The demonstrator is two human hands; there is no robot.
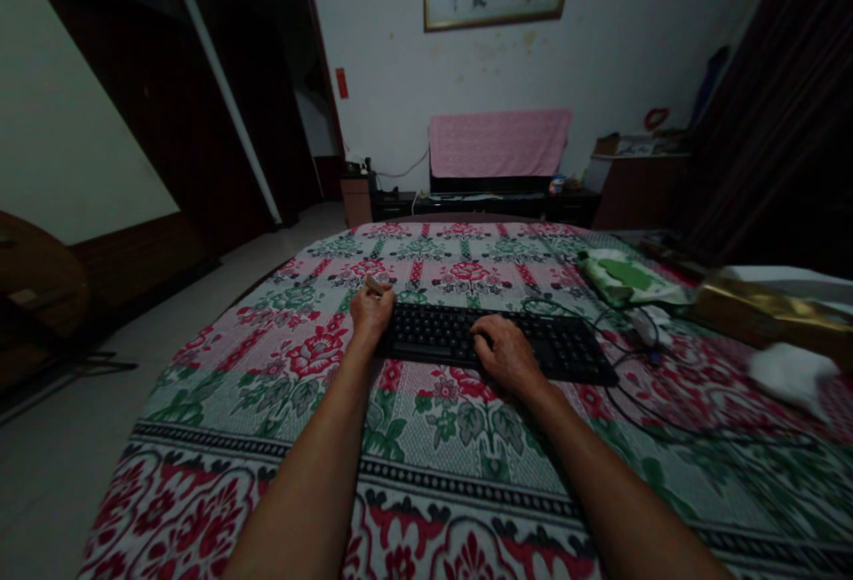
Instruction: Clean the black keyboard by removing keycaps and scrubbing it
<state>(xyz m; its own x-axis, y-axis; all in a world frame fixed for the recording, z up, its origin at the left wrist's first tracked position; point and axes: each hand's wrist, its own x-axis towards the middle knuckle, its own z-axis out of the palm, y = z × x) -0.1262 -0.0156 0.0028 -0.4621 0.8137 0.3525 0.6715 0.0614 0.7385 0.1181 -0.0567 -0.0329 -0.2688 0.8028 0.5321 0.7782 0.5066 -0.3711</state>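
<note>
A black keyboard (566,346) lies on a bed covered with a red, green and white flowered spread (286,367). My left hand (371,306) rests at the keyboard's left end, fingers curled in, with a small thing I cannot make out pinched at the fingertips. My right hand (505,351) lies palm down on the keys near the keyboard's middle, fingers bent onto them. A black cable (619,385) runs in loops from the keyboard's right side across the spread.
Right of the keyboard lie a white mouse (645,324), a green and white folded cloth (623,278), a gold wrapped box (766,312) and a white cloth (790,371). Beyond the bed stands a low dark cabinet with a pink-draped screen (498,145). Bare floor (59,447) lies to the left.
</note>
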